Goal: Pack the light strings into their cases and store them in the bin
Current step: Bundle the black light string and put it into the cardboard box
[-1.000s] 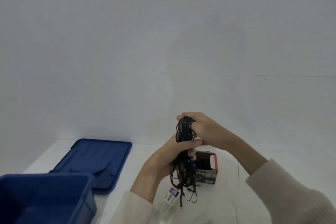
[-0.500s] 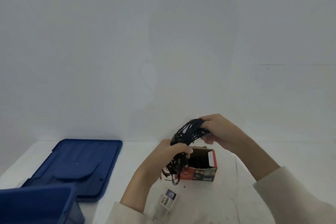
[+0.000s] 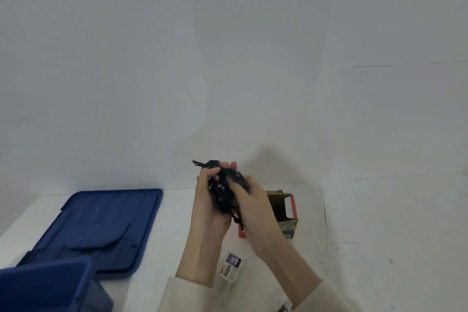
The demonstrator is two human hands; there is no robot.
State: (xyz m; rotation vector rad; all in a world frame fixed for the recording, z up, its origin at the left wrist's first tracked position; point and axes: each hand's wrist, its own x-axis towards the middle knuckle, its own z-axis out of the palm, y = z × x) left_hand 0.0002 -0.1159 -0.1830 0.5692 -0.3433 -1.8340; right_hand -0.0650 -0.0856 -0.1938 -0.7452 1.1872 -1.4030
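At the far left we see the corner of a deep blue plastic bin [image 3: 48, 284], open at the top and cut off by the frame edge. Just beyond it a flat blue plastic lid [image 3: 101, 220] lies on the white tabletop [image 3: 174, 213], its near edge tucked behind the bin's rim.

Moving towards the middle, we come to the left hand [image 3: 209, 206], raised above the table on a forearm in a cream sleeve [image 3: 177, 294]. Its fingers and thumb are curled round a bunched-up dark light string [image 3: 224, 189], with small bulbs showing along the wires and a stiff end poking out at the upper left. Below, between the two forearms, a small white printed tag [image 3: 231, 266] lies on the table; we cannot tell whether it is attached to the string.

The right hand [image 3: 254, 206] meets the left over the same bundle, its fingers pressed into the wires from the right side, so both hands grip the string together, clear of the table.

Directly behind the right hand stands a small open cardboard case with red edges [image 3: 288, 210], partly hidden by the wrist. The string is held just beside its opening and not inside it. A plain pale wall [image 3: 354, 109] fills the background.
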